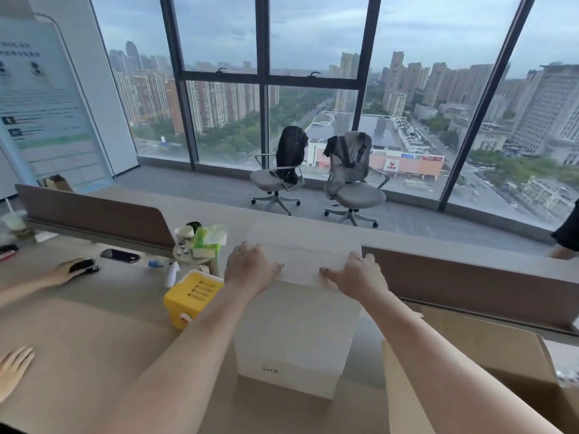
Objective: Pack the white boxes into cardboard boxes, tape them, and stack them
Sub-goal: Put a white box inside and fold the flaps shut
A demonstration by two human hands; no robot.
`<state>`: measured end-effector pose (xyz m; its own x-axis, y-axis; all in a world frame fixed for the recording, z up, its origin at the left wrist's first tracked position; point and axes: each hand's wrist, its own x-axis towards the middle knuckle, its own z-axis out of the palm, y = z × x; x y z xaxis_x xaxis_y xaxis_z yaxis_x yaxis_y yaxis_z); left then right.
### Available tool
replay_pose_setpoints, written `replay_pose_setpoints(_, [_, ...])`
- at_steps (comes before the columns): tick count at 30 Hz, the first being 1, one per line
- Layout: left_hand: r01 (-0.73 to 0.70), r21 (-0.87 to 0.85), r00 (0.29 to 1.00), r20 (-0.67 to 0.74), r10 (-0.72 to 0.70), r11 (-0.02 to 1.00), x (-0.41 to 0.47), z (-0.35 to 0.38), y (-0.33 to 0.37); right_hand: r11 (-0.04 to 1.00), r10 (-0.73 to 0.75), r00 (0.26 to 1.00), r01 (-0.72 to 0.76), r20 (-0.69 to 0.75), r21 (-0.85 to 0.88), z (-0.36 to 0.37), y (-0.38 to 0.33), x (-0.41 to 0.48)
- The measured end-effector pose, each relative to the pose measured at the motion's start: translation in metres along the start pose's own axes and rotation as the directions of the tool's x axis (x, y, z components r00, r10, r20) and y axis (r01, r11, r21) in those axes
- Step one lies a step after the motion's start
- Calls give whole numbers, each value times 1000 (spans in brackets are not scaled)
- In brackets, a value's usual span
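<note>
Box (pixel 297 324) edge under left hand (pixel 250 266), right hand (pixel 357 272)

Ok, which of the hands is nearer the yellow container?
Left. The left hand rests on top of the white box, just right of the yellow container; the right hand rests on it farther right.
</note>
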<state>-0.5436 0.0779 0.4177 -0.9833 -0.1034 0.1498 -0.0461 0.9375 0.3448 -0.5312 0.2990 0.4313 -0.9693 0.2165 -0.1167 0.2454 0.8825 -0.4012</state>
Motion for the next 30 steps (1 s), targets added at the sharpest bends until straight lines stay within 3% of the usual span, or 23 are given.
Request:
replay_pose_setpoints(3, [87, 7, 995, 52, -88, 996, 9, 0, -8, 996, 62, 997, -65, 55, 65, 6, -4, 4])
replay_pose_setpoints(12, [253, -130, 949, 228, -219, 959, 31, -8, -28, 962, 168, 985, -171, 30, 211, 14, 0, 14])
replay_pose_setpoints(23, [202, -200, 977, 116, -181, 959, -1, -11, 11, 953, 128, 991, -116, -25, 281, -25, 33, -5])
replay_pose_setpoints(30, [43, -337, 993, 117, -3, 940, -31, 3, 112, 937, 197, 965, -133, -175, 322, -91, 127, -49])
